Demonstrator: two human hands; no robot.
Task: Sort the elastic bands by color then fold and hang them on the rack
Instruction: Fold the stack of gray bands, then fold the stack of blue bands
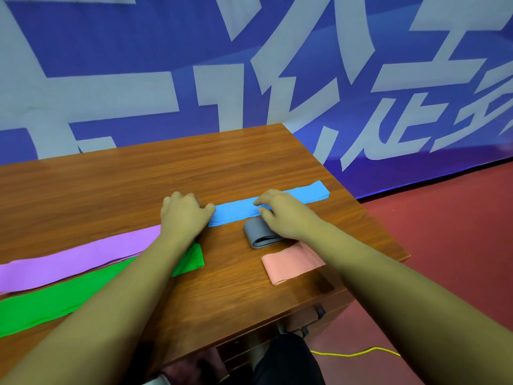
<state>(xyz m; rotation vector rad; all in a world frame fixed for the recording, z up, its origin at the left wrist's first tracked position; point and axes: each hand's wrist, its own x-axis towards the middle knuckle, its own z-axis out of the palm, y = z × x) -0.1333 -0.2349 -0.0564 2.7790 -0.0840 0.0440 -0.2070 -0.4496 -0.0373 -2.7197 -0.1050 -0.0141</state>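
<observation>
Lying nearest, a green band (50, 304) passes under the left forearm and runs off to the left of the hands. A purple band (69, 262) lies just beyond it, alongside. Under the right forearm sits a pink band (288, 262), folded flat. Just past it and apart from it, a grey band (258, 234) in a loose fold lies beneath the right wrist.

On the table (111, 184), the left hand (186, 215) is knuckles-up with its fingers curled and its thumb on the left end of the blue band (236, 213). I cannot tell whether it grips. The right hand (283, 215) pinches the same band near its middle with thumb and curled fingers. The rest of the band stretches flat beyond it to the right. A banner (138, 37) hangs farthest back.
</observation>
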